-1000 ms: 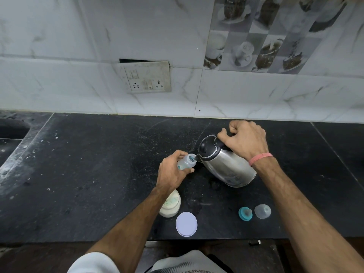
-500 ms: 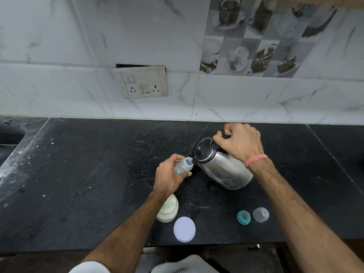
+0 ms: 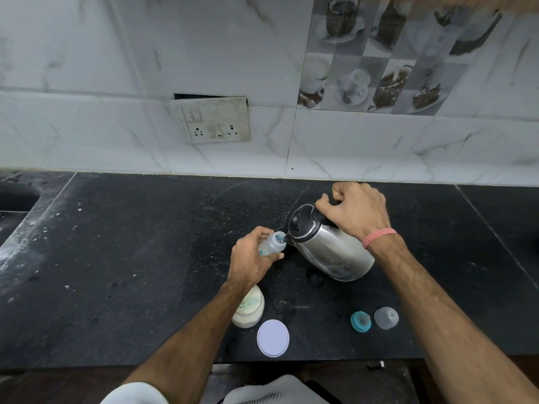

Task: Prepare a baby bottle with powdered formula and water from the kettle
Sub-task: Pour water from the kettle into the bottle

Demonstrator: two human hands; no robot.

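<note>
My left hand (image 3: 251, 259) grips a small clear baby bottle (image 3: 271, 244), its open mouth tipped toward the kettle. My right hand (image 3: 356, 209) holds the black handle of a steel kettle (image 3: 329, 249), which is tilted left so that its spout touches the bottle's mouth. A formula jar (image 3: 250, 309) with pale powder stands open under my left forearm, partly hidden. Its white lid (image 3: 273, 338) lies flat beside it. The teal bottle ring with teat (image 3: 360, 321) and the clear bottle cap (image 3: 386, 317) sit on the counter at the right front.
The black stone counter (image 3: 131, 258) carries white specks and dust. A sink edge (image 3: 14, 205) shows at the far left. A wall socket plate (image 3: 211, 121) hangs on the white tiled wall behind. The counter's front edge runs just below the lid.
The kettle stays tilted at the bottle's mouth in both hands; the view has shifted slightly, and hands and objects keep the same relation.
</note>
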